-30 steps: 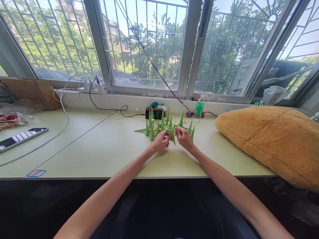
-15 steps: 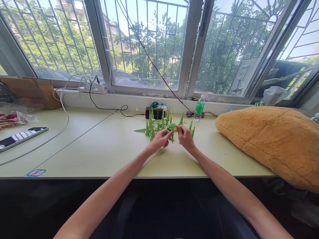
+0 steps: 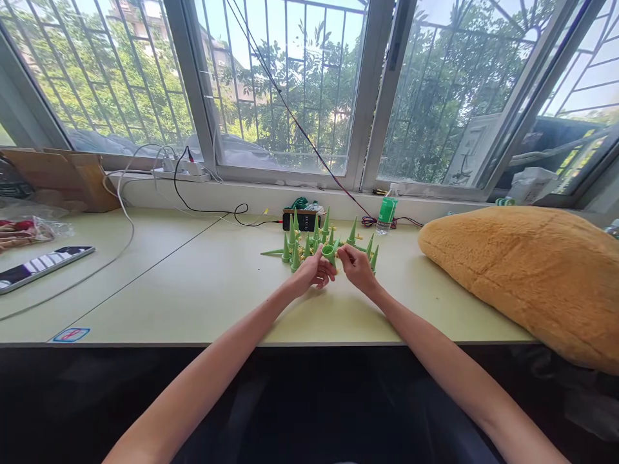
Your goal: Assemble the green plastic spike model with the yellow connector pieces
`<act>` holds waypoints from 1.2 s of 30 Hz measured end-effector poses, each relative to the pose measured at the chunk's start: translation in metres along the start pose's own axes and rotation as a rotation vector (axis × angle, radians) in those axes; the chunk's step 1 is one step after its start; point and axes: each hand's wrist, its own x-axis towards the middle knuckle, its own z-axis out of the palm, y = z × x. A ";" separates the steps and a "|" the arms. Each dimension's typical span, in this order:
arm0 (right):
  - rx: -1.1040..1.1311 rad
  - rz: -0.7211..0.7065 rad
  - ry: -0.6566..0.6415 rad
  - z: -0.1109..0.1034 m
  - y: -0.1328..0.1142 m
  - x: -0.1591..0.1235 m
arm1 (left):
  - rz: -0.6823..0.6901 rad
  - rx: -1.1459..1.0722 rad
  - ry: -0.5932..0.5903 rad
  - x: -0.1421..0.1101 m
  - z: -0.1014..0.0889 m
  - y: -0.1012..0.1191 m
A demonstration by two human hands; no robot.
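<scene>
Barred windows [image 3: 290, 96] run along the whole back of the room, with trees behind the glass, and your pale bench [image 3: 174, 283] stretches from side to side beneath them. Your work sits past the middle of it, toward the back edge: a cluster of green cones [image 3: 295, 259], most standing point up, one lying at the left with its tip toward the left edge, small yellow parts [image 3: 358, 238] scattered among them.

You have one hollow green cone [image 3: 328, 253] lifted off the bench, just in front of that cluster, its wide mouth turned up and toward you. Your left hand [image 3: 310, 272] has its fingers curled around it from the left. Your right hand [image 3: 356, 265] is at its right side, thumb and forefinger pressed together near the rim; whether they pinch a small part, you cannot tell from here. As far as it can be judged, the cones around it have been set down and this one is midway through handling, not yet put down. How many of the others are finished is too small to tell.

Behind the cluster, near the back edge, a phone [image 3: 307, 222] with lit digits leans upright, and a green-labelled bottle [image 3: 387, 209] stands to its right. An orange plush cushion [image 3: 522, 277] covers the right end; another phone [image 3: 46, 267] lies near the left edge, and a sticker [image 3: 71, 335] marks the front edge.
</scene>
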 end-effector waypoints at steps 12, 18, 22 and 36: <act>0.019 0.056 -0.004 -0.002 0.000 0.001 | 0.012 -0.038 -0.042 0.002 -0.002 0.000; 0.008 0.047 0.013 -0.002 0.000 0.001 | 0.051 -0.026 -0.042 0.001 -0.002 -0.001; -0.033 0.057 0.022 -0.003 0.000 0.002 | 0.126 -0.017 0.002 -0.003 0.001 0.002; -0.115 0.055 0.013 -0.003 0.002 0.004 | 0.401 0.278 0.160 -0.011 0.010 0.007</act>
